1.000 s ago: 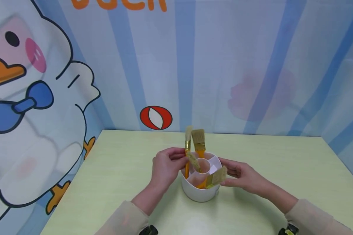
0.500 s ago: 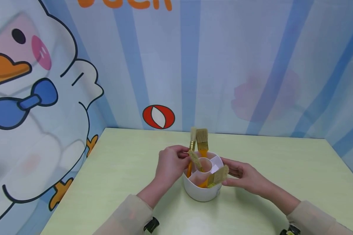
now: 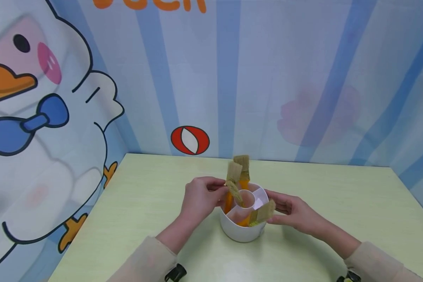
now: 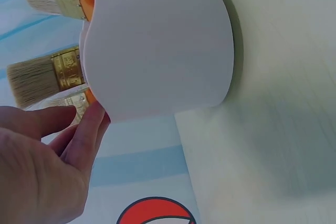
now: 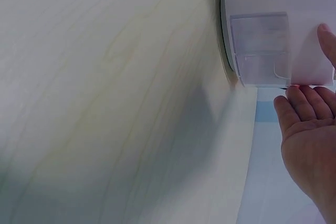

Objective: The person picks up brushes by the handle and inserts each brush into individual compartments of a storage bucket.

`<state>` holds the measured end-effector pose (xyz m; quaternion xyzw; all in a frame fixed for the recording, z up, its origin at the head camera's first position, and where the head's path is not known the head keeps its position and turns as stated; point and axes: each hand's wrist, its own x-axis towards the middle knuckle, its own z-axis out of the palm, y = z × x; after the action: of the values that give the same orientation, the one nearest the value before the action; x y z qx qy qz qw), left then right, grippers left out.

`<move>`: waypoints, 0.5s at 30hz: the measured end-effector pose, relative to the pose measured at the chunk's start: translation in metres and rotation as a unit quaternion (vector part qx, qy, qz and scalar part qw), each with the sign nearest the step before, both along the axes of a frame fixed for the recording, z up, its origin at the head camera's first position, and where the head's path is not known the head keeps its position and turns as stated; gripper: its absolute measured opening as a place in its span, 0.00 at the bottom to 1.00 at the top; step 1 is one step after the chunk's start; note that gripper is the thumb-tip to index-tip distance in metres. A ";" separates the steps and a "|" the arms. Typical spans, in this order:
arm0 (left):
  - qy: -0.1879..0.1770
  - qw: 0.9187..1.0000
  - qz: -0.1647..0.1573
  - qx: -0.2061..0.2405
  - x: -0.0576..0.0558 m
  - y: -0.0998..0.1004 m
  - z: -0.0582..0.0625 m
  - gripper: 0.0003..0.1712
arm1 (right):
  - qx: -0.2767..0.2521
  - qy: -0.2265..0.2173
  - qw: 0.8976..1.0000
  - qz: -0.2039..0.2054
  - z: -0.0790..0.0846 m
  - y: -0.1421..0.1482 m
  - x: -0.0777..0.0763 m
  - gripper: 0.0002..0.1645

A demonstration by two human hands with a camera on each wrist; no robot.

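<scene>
A white round pot (image 3: 244,231) with divided compartments stands in the middle of the pale green table (image 3: 144,203). Several flat brushes with orange handles stand in it, bristles up. My left hand (image 3: 218,188) pinches one brush (image 3: 234,172) at the pot's left rim. In the left wrist view the left hand (image 4: 79,124) has finger and thumb closed on that brush's metal ferrule (image 4: 73,104), beside the pot (image 4: 157,51). My right hand (image 3: 280,206) lies with straight fingers against the pot's right side. The right wrist view shows the right hand (image 5: 302,108) with its fingers touching the pot (image 5: 273,30).
Another brush (image 3: 264,211) leans out over the pot's front right rim, close to my right hand's fingers. A cartoon-printed wall (image 3: 232,78) closes the table's far edge and left side. Bare tabletop lies on both sides of the pot.
The brush in my left hand has turned, so its broad bristle face now shows, and it sits a little lower in the pot. My right hand stays against the pot.
</scene>
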<state>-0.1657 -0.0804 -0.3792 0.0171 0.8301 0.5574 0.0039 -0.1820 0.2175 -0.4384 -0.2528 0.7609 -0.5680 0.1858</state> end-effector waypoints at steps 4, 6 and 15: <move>-0.017 0.999 -0.002 0.040 0.005 -0.007 -0.001 0.14 | -0.005 0.008 1.000 0.002 0.000 0.001 0.001 0.48; -0.025 0.998 -0.003 0.051 0.007 -0.009 -0.001 0.16 | -0.004 0.008 1.000 -0.002 0.000 0.003 0.003 0.48; -0.041 0.997 0.012 0.066 0.012 -0.028 -0.002 0.20 | 0.018 0.022 1.000 -0.003 0.005 0.008 0.001 0.47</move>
<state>-0.1532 -0.1088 -0.3813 -0.0159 0.7908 0.6111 0.0304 -0.1808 0.2252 -0.4337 -0.2598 0.7753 -0.5494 0.1721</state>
